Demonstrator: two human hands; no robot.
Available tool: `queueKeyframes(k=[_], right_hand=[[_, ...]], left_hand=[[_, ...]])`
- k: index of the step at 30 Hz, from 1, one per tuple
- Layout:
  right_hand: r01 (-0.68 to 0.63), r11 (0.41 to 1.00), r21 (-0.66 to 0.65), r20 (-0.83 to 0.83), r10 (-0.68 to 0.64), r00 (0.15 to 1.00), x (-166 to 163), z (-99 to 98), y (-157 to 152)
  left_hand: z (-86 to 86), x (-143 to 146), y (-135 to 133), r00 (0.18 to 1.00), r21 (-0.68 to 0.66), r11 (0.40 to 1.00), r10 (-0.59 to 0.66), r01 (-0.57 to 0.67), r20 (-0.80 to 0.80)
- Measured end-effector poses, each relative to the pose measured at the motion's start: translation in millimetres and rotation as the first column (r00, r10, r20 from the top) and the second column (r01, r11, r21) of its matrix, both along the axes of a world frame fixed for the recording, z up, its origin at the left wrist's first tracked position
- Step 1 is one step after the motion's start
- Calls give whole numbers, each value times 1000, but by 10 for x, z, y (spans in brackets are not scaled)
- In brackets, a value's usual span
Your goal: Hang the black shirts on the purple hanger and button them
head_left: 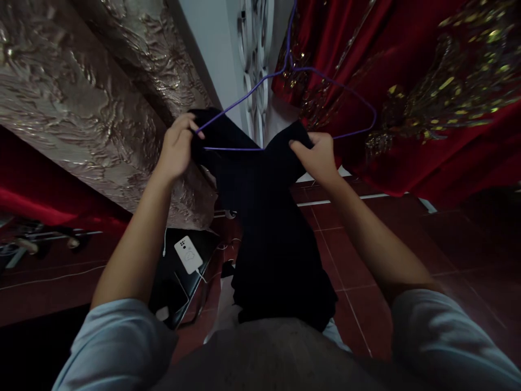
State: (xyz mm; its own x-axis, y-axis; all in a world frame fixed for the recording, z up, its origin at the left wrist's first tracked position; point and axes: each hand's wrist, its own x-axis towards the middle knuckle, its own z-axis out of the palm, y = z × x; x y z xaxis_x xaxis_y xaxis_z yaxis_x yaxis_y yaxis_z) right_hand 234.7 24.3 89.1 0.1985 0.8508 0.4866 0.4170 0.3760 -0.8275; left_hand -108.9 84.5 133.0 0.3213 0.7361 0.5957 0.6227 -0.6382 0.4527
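A dark, nearly black garment [277,228] hangs in front of me, held up by both hands at its top corners. A purple wire hanger [248,93] passes through its neck opening, with the left end inside the garment's left shoulder. The hanger's right end sticks out beyond the cloth, in front of red fabric. My left hand [178,144] is closed on the garment's left shoulder and the hanger's end there. My right hand [317,155] pinches the cloth of the right shoulder between thumb and fingers. The top of the hanger's hook runs out of view.
Textured beige fabric [109,108] hangs at the left, and red fabric with gold sequins [407,103] at the right. White metal scrollwork [256,60] stands behind. A white phone [188,255] with a cable lies on a black surface at lower left. Red tiles [345,255] cover the floor.
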Motion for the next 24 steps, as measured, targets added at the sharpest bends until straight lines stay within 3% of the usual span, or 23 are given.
queueKeyframes(k=[4, 13, 18, 21, 24], right_hand=[[-49, 999, 14, 75, 48, 996, -54, 17, -133], [69, 995, 70, 219, -82, 972, 119, 96, -150], [-33, 999, 20, 113, 31, 993, -66, 19, -142], [-92, 996, -9, 5, 92, 996, -168, 6, -182], [-97, 995, -3, -66, 97, 993, -188, 54, -258]], left_hand=[[295, 321, -104, 1000, -5, 1000, 17, -17, -3], [325, 83, -556, 959, 44, 967, 255, -251, -127], [454, 322, -687, 995, 120, 989, 93, -87, -47], [473, 598, -543, 1000, 167, 986, -2, 7, -31], [417, 825, -348, 997, 134, 990, -42, 50, -63]])
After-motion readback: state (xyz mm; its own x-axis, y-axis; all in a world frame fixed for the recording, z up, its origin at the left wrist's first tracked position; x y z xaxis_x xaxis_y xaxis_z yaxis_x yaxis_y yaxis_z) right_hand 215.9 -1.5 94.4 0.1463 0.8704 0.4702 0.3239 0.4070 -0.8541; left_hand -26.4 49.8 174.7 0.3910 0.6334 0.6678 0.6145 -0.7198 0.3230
